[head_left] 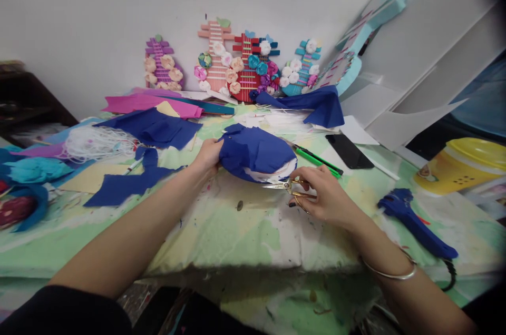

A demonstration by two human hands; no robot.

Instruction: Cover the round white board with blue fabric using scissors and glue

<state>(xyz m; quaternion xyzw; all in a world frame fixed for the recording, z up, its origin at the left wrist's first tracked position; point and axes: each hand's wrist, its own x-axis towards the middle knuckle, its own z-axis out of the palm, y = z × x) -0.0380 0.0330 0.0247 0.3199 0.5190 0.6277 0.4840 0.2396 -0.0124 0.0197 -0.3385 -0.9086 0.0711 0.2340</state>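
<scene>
A rounded piece covered in dark blue paper or cloth (261, 148) is held up over the table, with a pale layer showing along its lower right edge. My left hand (209, 156) grips its left side, the fingers partly hidden behind it. In my right hand (324, 193) is a small pair of gold-handled scissors (288, 185), fingers in the loops. The blades point left, close under the pale edge; whether they touch it I cannot tell. A green utility knife (318, 160) lies just behind the right hand.
Blue scraps (126, 185) and a bundle of white string (97, 143) lie left. Flower-decorated instrument models (247, 69) lean against the wall. A black phone (348, 151), a blue corded glue gun (419, 224) and a yellow bucket (462, 166) are on the right.
</scene>
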